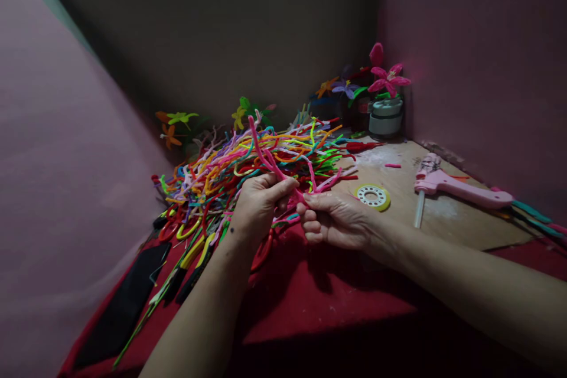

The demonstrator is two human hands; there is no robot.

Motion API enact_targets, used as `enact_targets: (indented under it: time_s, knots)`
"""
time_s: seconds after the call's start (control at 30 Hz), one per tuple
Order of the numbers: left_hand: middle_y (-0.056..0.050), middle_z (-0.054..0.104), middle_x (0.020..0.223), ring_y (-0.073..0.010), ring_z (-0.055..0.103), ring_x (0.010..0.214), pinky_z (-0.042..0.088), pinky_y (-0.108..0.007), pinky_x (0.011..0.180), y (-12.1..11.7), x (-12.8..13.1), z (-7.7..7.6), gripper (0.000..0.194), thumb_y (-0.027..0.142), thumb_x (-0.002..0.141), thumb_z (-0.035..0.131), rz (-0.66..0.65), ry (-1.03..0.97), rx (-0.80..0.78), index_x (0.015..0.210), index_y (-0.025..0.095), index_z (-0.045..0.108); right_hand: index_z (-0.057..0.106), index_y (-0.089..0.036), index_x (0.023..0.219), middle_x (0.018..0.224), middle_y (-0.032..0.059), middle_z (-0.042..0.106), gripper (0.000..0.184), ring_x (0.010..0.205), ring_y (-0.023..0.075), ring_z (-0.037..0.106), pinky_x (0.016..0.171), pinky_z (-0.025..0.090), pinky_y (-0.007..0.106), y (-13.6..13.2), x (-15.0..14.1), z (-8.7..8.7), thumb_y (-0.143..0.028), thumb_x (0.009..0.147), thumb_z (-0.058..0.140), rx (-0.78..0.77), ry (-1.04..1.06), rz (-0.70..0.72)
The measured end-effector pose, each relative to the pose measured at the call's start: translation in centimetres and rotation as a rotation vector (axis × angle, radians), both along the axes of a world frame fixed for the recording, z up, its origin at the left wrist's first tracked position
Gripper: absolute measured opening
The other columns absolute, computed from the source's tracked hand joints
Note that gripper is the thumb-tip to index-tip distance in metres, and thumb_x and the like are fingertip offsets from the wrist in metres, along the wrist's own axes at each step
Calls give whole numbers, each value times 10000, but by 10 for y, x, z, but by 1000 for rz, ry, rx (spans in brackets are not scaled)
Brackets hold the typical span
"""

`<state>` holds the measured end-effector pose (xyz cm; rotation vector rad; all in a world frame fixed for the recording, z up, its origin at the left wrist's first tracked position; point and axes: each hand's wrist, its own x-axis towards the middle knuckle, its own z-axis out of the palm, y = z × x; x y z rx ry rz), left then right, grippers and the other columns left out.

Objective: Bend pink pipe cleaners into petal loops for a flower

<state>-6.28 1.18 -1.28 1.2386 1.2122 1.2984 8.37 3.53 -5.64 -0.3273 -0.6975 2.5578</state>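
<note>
Between my two hands are pink pipe cleaners (269, 158), bent and joined near the fingertips, with one long end rising up to the left. My left hand (264, 198) pinches them between thumb and fingers. Close beside it, my right hand (333, 220) grips the same pink stems, its lower fingers curled in. Right behind both hands spreads a big heap of many-coloured pipe cleaners (212, 162). The exact joint of the pink stems is partly covered by my fingers.
A pink glue gun (465, 190) and a yellow-rimmed tape roll (381, 204) lie on the board (465, 227) at right. Yellow-handled pliers (194, 254) and a black phone (121, 301) rest at left. Pipe-cleaner flowers (390, 80) stand behind. A red cloth (328, 313) covers the table.
</note>
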Motion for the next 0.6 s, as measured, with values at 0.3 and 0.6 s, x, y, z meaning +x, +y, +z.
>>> enact_targets:
  time_s: [0.3, 0.6]
  knots:
    - [37, 459, 453, -27, 357, 366, 263, -165, 374, -1, 2, 0, 193, 281, 637, 690, 41, 2, 2, 637, 112, 597, 580, -106, 653, 466, -39, 450, 178, 418, 66, 406, 449, 331, 223, -3, -5, -1, -264, 720, 627, 195, -100, -227]
    - [-20, 584, 531, -38, 433, 397, 318, -158, 398, 0, 0, 2, 166, 254, 645, 687, -51, 4, -74, 657, 95, 639, 571, -111, 728, 578, 24, 536, 213, 522, 113, 508, 542, 405, 262, 4, 2, 1, -180, 847, 408, 31, -67, -76]
